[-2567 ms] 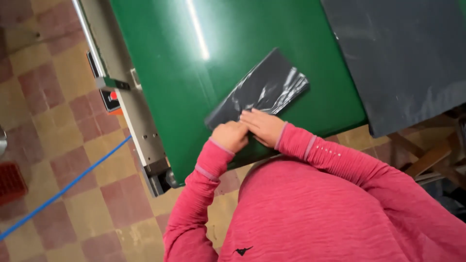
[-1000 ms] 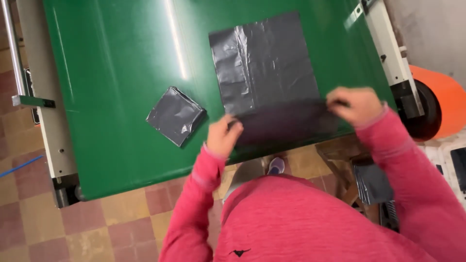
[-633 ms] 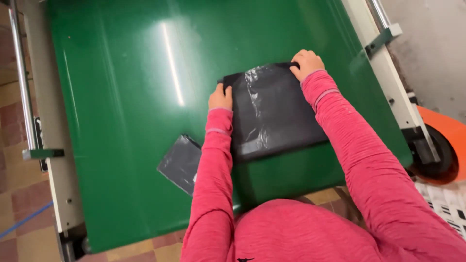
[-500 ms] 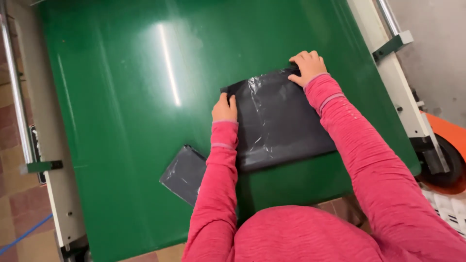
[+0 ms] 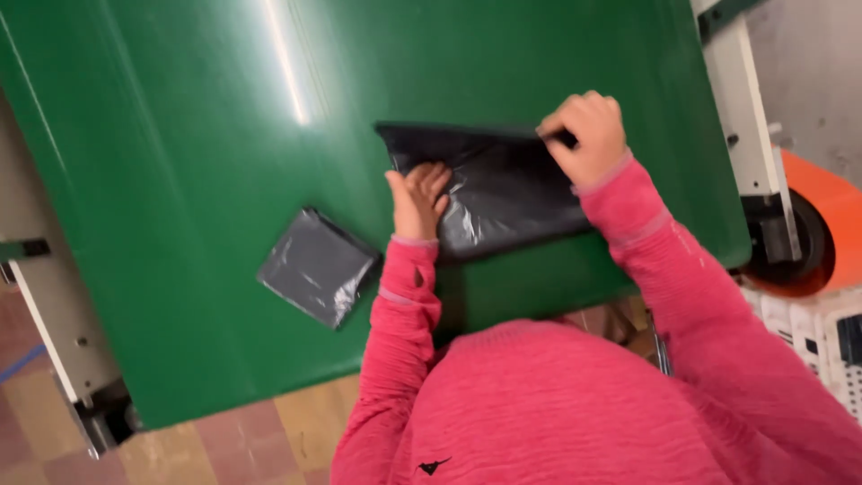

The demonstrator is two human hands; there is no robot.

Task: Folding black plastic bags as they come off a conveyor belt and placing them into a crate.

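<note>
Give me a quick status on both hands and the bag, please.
Left hand flat on black plastic bag. Right hand pinching its far edge. Folded bag lies apart on green table.

Wide open green belt (image 5: 180, 135) across the far and left side, plenty of room to sweep a hand through there. The folded bag (image 5: 316, 267) sits alone on the near left, well apart from the left hand (image 5: 417, 193), with a bare strip of belt between them. The black bag (image 5: 503, 193) fills the middle, left hand flat on it, right hand (image 5: 584, 135) pinching its far right corner. Right of that, only a narrow band of belt before the white frame rail (image 5: 750, 135) blocks the edge, and the orange roll (image 5: 822, 224) crowds just beyond it. Near side is shut off by the person's own arms and body
</note>
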